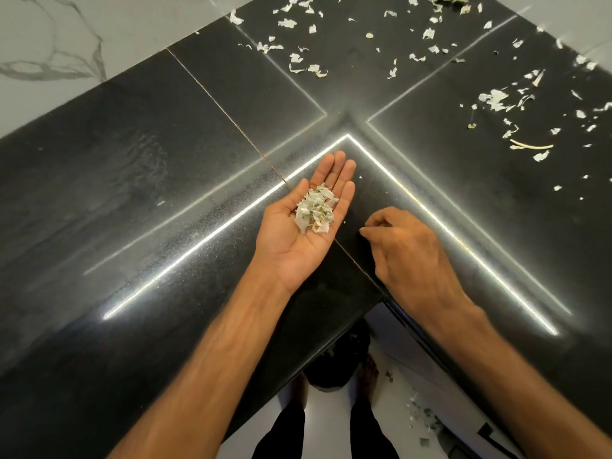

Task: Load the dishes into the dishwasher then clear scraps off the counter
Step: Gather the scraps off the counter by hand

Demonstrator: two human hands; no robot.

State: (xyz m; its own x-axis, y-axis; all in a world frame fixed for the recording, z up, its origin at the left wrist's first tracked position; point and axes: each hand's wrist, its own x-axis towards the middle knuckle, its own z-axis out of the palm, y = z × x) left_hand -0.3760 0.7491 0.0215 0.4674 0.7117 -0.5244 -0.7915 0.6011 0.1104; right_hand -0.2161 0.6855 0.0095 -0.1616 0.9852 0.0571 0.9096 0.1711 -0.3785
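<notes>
My left hand (303,226) lies palm up over the inner corner of the black counter (132,200), fingers straight, with a small heap of pale scraps (316,208) in the palm. My right hand (407,253) hovers just right of it, back up, fingers curled with thumb and fingertip pinched together; whether a scrap is between them cannot be seen. Many more pale scraps (496,99) lie scattered over the counter at the right and across the far corner (298,58).
The counter is L-shaped, with bright light strips reflected along both arms. White marble wall (49,44) rises behind at the left. Below the counter's inner edge the light floor (331,422) shows my legs and a few fallen scraps (424,422).
</notes>
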